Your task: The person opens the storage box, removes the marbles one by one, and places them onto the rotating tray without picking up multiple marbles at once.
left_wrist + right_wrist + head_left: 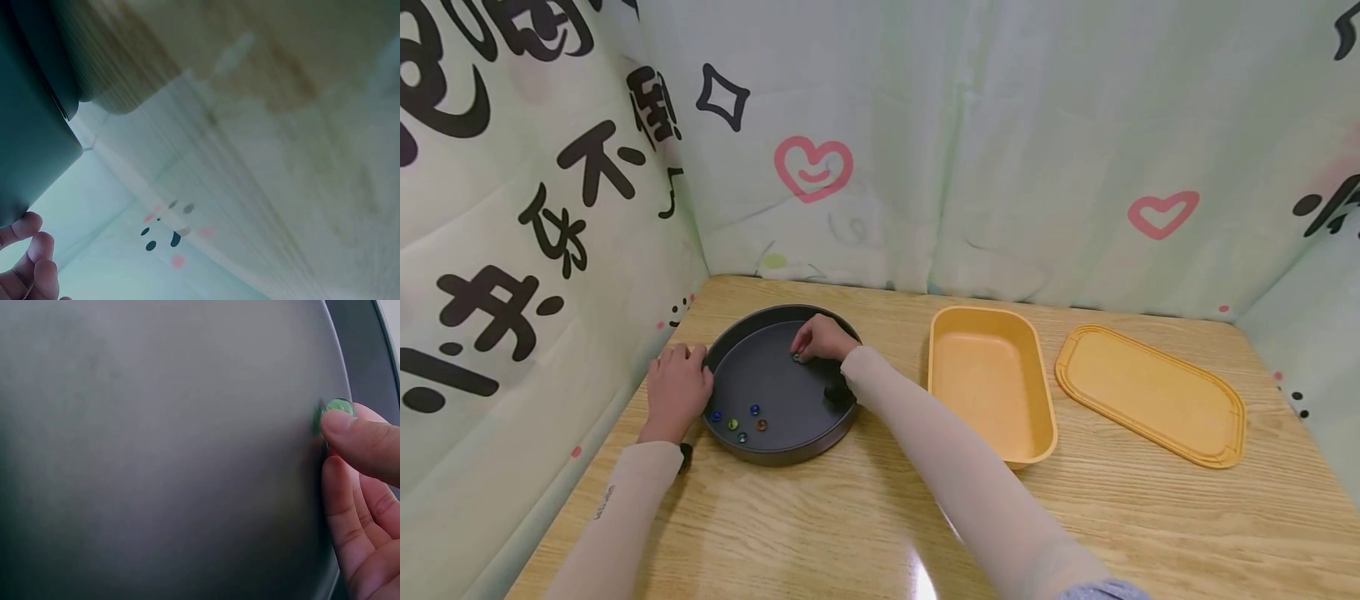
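Observation:
A round dark grey pan (775,375) stands on the left side of the table. Inside it, near the far right, my right hand (826,340) pinches a green glass marble (340,407) between thumb and fingertips, close over the pan's floor. Several other marbles lie loose at the near left of the pan, among them a blue marble (755,409), a yellow-green marble (732,424) and an amber marble (762,425). My left hand (677,390) holds the pan's left rim; in the left wrist view its bent fingers (42,247) show beside the dark outer wall.
Right of the pan sits a deep yellow-orange rectangular container (988,375). Beyond it a flat lid (1150,392) of the same colour lies on the wooden table (760,533). Printed curtains (925,167) hang along the back and both sides.

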The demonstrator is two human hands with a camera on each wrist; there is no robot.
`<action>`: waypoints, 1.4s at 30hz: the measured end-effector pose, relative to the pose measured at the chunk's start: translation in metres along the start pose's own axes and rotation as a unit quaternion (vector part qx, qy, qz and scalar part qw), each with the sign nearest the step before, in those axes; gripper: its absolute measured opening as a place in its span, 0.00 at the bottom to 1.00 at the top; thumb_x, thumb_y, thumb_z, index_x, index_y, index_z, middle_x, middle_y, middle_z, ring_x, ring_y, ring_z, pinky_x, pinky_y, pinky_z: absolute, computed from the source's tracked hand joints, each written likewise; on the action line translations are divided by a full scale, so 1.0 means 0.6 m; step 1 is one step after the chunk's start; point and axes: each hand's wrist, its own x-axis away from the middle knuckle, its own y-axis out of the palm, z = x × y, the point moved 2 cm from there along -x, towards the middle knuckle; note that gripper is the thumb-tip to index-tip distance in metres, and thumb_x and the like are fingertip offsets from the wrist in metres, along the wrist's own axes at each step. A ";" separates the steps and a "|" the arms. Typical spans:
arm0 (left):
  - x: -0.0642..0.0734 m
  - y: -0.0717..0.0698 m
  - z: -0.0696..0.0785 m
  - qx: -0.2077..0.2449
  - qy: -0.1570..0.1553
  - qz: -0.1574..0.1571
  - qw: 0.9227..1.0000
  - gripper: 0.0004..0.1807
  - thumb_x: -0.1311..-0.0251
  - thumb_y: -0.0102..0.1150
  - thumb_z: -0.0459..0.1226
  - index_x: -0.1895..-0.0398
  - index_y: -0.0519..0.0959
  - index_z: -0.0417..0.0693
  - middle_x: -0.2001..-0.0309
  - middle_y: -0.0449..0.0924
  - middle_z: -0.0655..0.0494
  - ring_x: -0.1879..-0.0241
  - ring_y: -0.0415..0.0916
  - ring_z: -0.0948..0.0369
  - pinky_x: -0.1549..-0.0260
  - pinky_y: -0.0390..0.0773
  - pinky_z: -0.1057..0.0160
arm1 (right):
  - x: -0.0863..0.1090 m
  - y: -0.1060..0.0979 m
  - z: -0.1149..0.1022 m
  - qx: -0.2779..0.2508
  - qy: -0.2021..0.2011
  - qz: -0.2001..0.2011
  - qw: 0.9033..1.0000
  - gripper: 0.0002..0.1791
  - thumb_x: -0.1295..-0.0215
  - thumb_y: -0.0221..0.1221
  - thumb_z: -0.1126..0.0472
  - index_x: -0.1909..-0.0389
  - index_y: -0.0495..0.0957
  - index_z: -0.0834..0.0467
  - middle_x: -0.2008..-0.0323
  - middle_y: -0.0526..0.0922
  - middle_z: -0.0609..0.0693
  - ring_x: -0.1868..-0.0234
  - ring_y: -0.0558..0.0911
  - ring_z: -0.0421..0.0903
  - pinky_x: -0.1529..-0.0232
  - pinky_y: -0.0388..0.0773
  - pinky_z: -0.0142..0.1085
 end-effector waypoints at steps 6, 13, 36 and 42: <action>0.001 0.003 0.000 0.002 -0.003 -0.007 1.000 0.12 0.42 0.52 0.33 0.56 0.74 0.37 0.63 0.73 0.36 0.64 0.68 0.43 0.65 0.66 0.46 | 0.004 -0.002 0.000 0.011 0.002 0.006 1.000 0.07 0.50 0.66 0.71 0.68 0.85 0.61 0.68 0.87 0.55 0.71 0.81 0.39 0.68 0.76 0.25; 0.002 0.002 0.003 0.002 0.001 0.000 1.000 0.13 0.43 0.53 0.33 0.56 0.74 0.36 0.64 0.74 0.36 0.65 0.68 0.42 0.66 0.67 0.46 | 0.008 -0.005 0.002 0.016 0.001 0.014 1.000 0.07 0.50 0.66 0.71 0.68 0.85 0.61 0.67 0.87 0.55 0.70 0.82 0.40 0.69 0.75 0.25; 0.004 -0.004 0.006 0.010 0.000 0.004 1.000 0.12 0.43 0.53 0.33 0.56 0.74 0.36 0.64 0.73 0.36 0.65 0.68 0.43 0.66 0.66 0.46 | 0.101 -0.119 -0.097 -0.021 -0.124 -0.006 0.992 0.10 0.46 0.65 0.66 0.61 0.83 0.62 0.62 0.85 0.56 0.63 0.82 0.43 0.59 0.78 0.29; 0.003 -0.004 0.004 0.011 0.002 0.008 1.000 0.12 0.43 0.53 0.33 0.56 0.74 0.36 0.65 0.73 0.36 0.65 0.68 0.43 0.66 0.67 0.46 | 0.162 -0.157 -0.097 -0.023 -0.142 -0.020 0.989 0.11 0.47 0.66 0.66 0.61 0.83 0.63 0.61 0.84 0.58 0.64 0.82 0.41 0.58 0.79 0.32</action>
